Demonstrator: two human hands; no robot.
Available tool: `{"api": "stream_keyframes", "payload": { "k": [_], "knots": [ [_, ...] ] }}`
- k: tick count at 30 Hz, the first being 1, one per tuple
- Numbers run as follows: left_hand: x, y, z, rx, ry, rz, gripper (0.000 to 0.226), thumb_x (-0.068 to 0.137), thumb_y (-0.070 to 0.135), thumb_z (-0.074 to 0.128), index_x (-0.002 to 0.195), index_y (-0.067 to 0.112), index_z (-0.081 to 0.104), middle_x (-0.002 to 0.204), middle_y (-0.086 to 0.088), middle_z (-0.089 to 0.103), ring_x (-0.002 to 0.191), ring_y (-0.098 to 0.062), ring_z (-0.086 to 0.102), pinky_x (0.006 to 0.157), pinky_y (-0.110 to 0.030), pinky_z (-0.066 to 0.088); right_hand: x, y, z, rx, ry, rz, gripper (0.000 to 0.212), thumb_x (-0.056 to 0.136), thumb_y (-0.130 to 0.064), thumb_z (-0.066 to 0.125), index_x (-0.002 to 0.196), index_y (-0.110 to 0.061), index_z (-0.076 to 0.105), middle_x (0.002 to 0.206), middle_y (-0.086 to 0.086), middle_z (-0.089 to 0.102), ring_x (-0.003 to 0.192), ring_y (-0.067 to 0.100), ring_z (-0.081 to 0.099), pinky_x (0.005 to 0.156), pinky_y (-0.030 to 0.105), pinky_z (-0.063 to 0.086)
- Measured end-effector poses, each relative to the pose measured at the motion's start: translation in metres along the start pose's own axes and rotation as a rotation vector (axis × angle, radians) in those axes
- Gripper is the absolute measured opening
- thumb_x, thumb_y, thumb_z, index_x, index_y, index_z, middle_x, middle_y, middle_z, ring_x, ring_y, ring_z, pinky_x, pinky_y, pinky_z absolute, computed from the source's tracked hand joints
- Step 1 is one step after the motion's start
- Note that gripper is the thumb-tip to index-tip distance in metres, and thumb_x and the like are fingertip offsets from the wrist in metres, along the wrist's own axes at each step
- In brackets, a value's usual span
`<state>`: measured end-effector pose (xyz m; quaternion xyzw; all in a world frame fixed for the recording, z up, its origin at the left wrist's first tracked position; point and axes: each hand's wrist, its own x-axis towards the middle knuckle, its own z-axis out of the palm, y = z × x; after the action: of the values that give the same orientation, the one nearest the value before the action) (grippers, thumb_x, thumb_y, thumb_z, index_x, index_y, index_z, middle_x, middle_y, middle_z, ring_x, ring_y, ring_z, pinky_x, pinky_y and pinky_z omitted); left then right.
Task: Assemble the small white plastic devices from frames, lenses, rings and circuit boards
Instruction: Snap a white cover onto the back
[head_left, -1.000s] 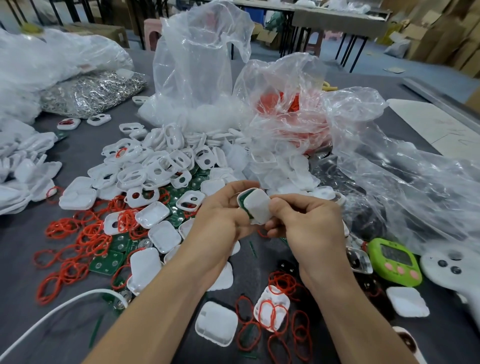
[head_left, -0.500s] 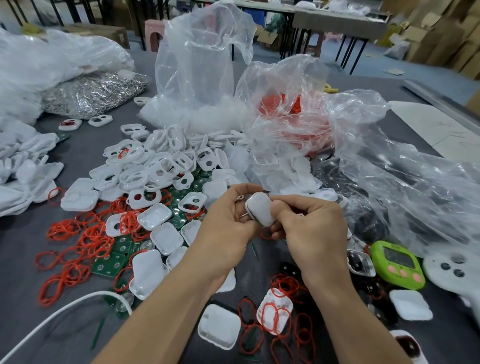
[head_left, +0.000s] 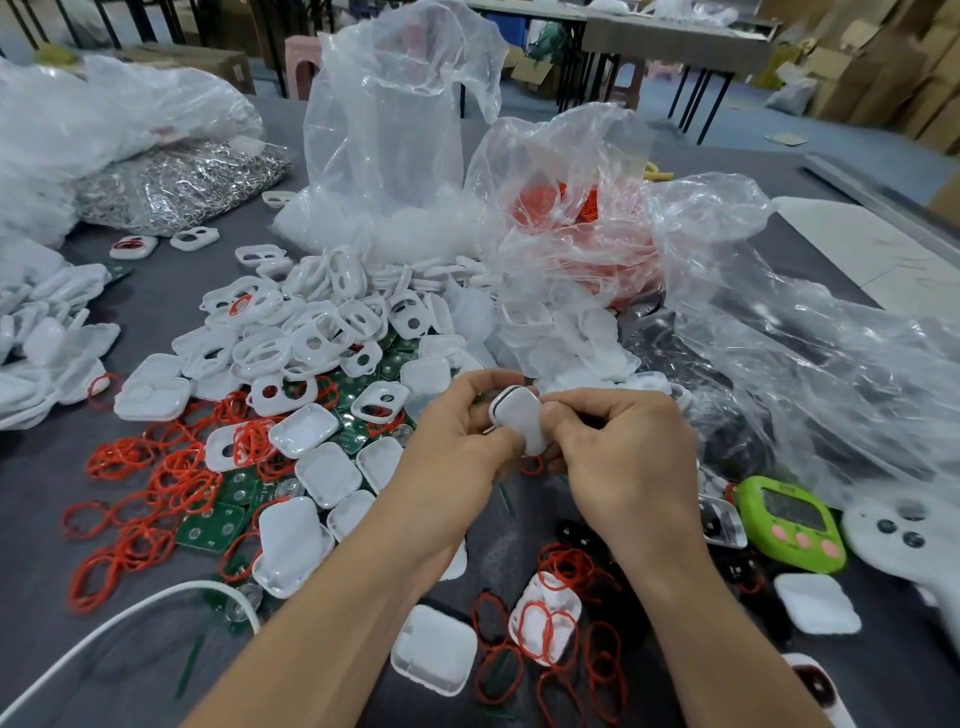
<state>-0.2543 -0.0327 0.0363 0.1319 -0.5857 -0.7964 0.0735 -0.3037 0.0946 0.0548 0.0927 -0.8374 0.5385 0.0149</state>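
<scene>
While both hands are meeting above the middle of the desk (head_left: 36, 545), the small white device (head_left: 521, 420) is sitting pinched between them, lifted clear of the surface. The left hand (head_left: 457, 441) is curling its fingers round the device's left edge, where a dark line is showing between the two white halves. The right hand (head_left: 621, 457) is gripping the opposite side, with its thumb pressing on the smooth white back. The device's long axis is running from upper left down to lower right, and its broad back is facing the camera. Neither hand is nearer, because the device is lying squarely between them and touching both. Judging by that dark line, the halves are probably not yet pressed fully home, so the coming squeeze is likely needing to act across the thin direction. Loose red rings (head_left: 124, 457), green circuit boards (head_left: 218, 525) and white frames (head_left: 311, 338) are lying on the desk to the left, apart from the hands.
</scene>
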Motion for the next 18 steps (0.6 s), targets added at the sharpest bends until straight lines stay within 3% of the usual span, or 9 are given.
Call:
{"api": "stream_keyframes", "payload": {
  "k": [3,6,12,16,18],
  "knots": [
    [0.0003,-0.0009,0.0003,0.02,0.014,-0.004,0.047,0.089,-0.021,0.05,0.12,0.012,0.062,0.1,-0.016,0.076,0.087,-0.03,0.071,0.091,-0.052,0.057,0.0011,0.0,-0.0011,-0.004,-0.008,0.007,0.015,0.087,-0.017,0.077,0.082,-0.029,0.084,0.065,-0.013,0.075,0.061,0.009,0.073,0.071,0.037,0.064],
    [-0.0008,0.0001,-0.0001,0.024,0.014,-0.003,0.046,0.088,-0.018,0.051,0.121,0.013,0.063,0.104,-0.017,0.076,0.089,-0.029,0.072,0.091,-0.05,0.058,-0.0001,-0.0014,-0.0009,-0.017,-0.004,-0.021,0.016,0.087,-0.018,0.077,0.082,-0.032,0.083,0.065,-0.016,0.074,0.062,0.007,0.073,0.071,0.036,0.063],
    [-0.0017,0.0002,0.002,0.053,0.012,0.006,0.045,0.092,-0.018,0.047,0.116,0.016,0.063,0.086,-0.001,0.075,0.073,-0.014,0.07,0.076,-0.031,0.059,-0.0057,-0.0033,0.0009,-0.099,0.044,-0.09,0.017,0.087,-0.023,0.078,0.078,-0.038,0.078,0.067,-0.025,0.072,0.061,0.0,0.07,0.062,0.017,0.054],
    [-0.0043,0.0034,0.004,0.004,0.005,0.0,0.036,0.095,-0.015,0.051,0.113,0.014,0.064,0.09,-0.012,0.075,0.07,-0.015,0.069,0.066,-0.023,0.057,-0.0064,-0.0031,0.0031,-0.125,0.074,-0.122,0.013,0.086,-0.021,0.078,0.082,-0.033,0.082,0.069,-0.027,0.071,0.067,-0.006,0.068,0.063,0.004,0.048],
    [-0.0052,0.0058,0.0044,-0.023,0.017,-0.008,0.036,0.094,-0.016,0.05,0.111,0.012,0.065,0.092,-0.016,0.075,0.073,-0.018,0.069,0.068,-0.029,0.06,-0.0061,-0.0023,0.0037,-0.118,0.065,-0.128,0.015,0.084,-0.022,0.079,0.078,-0.035,0.081,0.067,-0.029,0.07,0.068,-0.01,0.066,0.06,0.001,0.044]
  ]
}}
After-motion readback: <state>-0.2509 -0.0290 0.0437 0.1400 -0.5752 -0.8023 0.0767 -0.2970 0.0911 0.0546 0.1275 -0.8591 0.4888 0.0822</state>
